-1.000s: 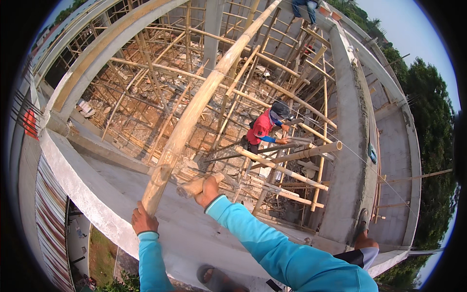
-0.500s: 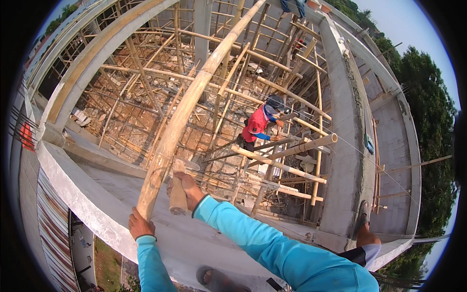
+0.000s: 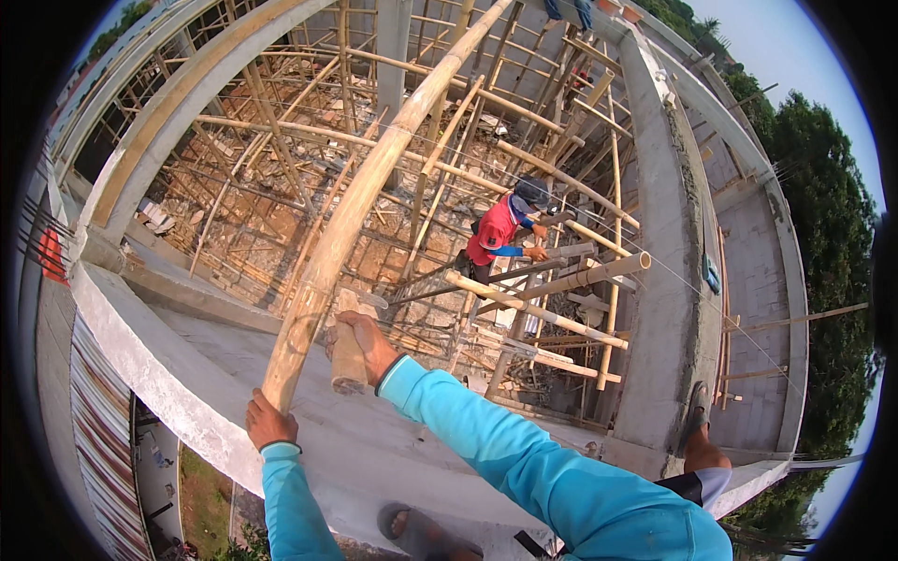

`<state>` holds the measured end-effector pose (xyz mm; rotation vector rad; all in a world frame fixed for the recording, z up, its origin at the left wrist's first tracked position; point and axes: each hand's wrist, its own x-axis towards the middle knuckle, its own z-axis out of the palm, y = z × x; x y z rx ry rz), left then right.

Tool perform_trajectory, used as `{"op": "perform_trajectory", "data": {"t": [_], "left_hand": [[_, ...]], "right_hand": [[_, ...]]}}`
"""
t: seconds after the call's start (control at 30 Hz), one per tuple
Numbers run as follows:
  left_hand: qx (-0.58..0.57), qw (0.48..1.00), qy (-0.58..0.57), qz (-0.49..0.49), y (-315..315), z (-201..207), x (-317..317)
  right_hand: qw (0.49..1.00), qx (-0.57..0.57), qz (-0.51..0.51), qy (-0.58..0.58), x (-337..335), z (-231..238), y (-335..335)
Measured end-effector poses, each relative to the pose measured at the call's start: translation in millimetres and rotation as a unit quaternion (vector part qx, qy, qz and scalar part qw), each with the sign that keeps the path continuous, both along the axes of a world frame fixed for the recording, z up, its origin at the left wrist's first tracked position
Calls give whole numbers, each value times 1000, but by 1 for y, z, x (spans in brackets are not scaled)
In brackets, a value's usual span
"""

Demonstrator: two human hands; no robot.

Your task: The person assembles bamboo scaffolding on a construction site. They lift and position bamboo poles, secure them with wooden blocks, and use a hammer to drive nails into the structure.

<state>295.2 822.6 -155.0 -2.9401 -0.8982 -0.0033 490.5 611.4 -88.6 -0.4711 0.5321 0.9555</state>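
A long bamboo pole slants from near my hands up toward the far side. My left hand is wrapped round its near lower end. To the right of the pole, my right hand is closed round a short, thick wooden block, its blunt end pointing down toward me. The block's upper part is partly hidden by my fingers, and I cannot tell whether it touches the pole. Below both hands runs a pale concrete ledge.
Below, a person in a red shirt stands among bamboo scaffolding, hands at some boards. A concrete beam at right bears one of my feet; my other foot is on the ledge. A thin string crosses the beam.
My right hand and the wooden block have shifted slightly, the block's lower end rising a little. My left hand stays on the pole. The person below has moved their arms.
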Motion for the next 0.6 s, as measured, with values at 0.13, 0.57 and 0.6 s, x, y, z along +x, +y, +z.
{"op": "perform_trajectory", "data": {"t": [0.13, 0.57, 0.6], "left_hand": [[-1, 1000, -5, -4, 2, 2, 2], [2, 1000, 0, 3, 2, 8, 14], [2, 1000, 8, 10, 2, 6, 6]], "right_hand": [[996, -91, 3, -24, -10, -22, -51], [999, -31, 18, -30, 5, -35, -37], [999, -42, -4, -15, -7, -30, -47]]}}
